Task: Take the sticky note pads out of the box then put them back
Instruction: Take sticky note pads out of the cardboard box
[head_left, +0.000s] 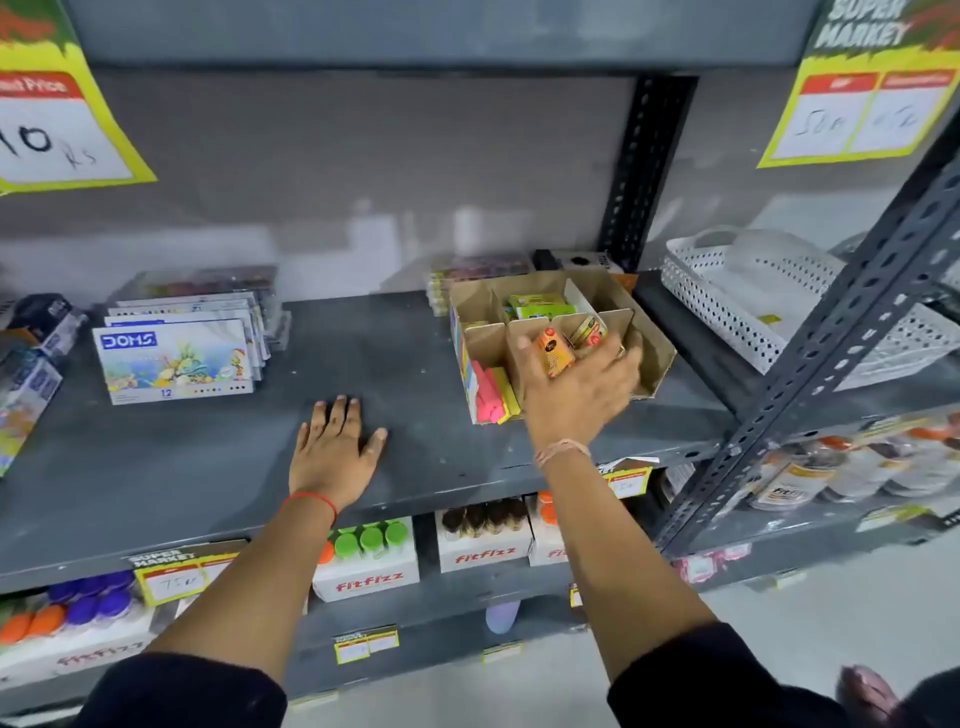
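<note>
Two hands in the shot, both mine. My left hand (335, 451) lay flat on the grey shelf (208, 457), palm down, fingers spread, grasping nothing. My right hand (576, 387) was over the cardboard box (657, 358) further to the right on the same shelf, and its grip was closed around a small orange sticky note pad (555, 352), which I held at the box's front right compartment, just above the divider. Another little pack (588, 332) with a red and green label sat right beside it, touching my fingers, though I couldn't tell if I was actually holding that one too.

The box was split by cardboard dividers. The back compartment had green pads (537, 305) in it, and the front left one held pink and yellow pads (493, 391) standing on edge.

Off to the left on the shelf stood a row of DOMS boxes (174, 361), well apart from my left hand. A white perforated basket (748, 312) sat on the neighbouring rack to the right. Below, FitFizz cartons (369, 577) with green-capped bottles lined the lower shelf.
</note>
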